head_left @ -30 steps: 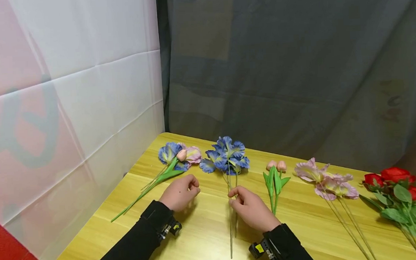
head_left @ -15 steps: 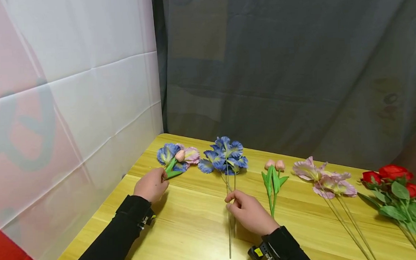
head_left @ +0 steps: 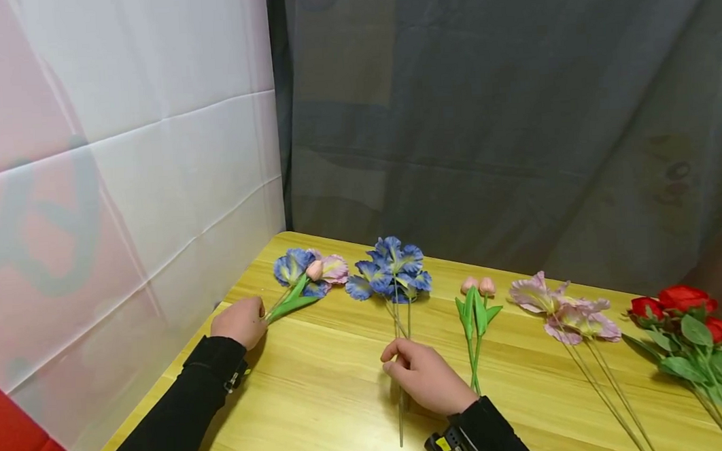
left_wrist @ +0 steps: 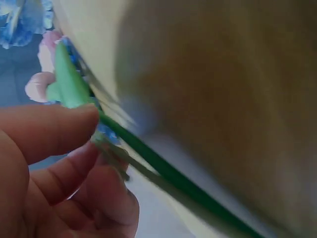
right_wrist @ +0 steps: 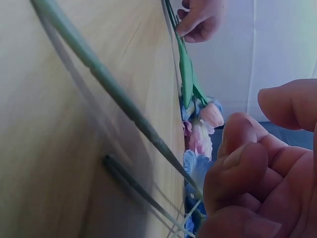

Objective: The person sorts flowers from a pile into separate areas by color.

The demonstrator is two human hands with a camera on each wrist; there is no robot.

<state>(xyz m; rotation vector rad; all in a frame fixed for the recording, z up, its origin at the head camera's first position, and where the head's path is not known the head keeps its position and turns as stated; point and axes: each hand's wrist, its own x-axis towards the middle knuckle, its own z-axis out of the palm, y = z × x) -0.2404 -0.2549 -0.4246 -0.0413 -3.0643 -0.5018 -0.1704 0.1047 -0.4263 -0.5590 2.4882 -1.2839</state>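
Observation:
At the left of the table, my left hand (head_left: pixel 240 322) holds the stems of a small mixed bunch. In the left wrist view the green stems (left_wrist: pixel 163 168) run by my thumb and curled fingers. This bunch has a pink tulip (head_left: pixel 315 270), a blue iris (head_left: pixel 292 266) and a pinkish iris (head_left: pixel 335 268). My right hand (head_left: pixel 427 375) hovers over the stems of the blue irises (head_left: pixel 394 268), its fingers loosely bent. In the right wrist view a gap shows between that thumb and the fingers, with nothing held; a stem (right_wrist: pixel 119 106) passes beside them.
Right of my right hand lie two pink tulips (head_left: pixel 479 308), then pale pink irises (head_left: pixel 564 310) and red roses (head_left: pixel 686 307) on the wooden table (head_left: pixel 321 405). A white cloth wall (head_left: pixel 180 160) stands left, a dark curtain (head_left: pixel 485 130) behind.
My left hand has moved left from mid-table to the mixed bunch, then down along its stems. My right hand has drawn back slightly from the blue iris stems. The flowers stay in place.

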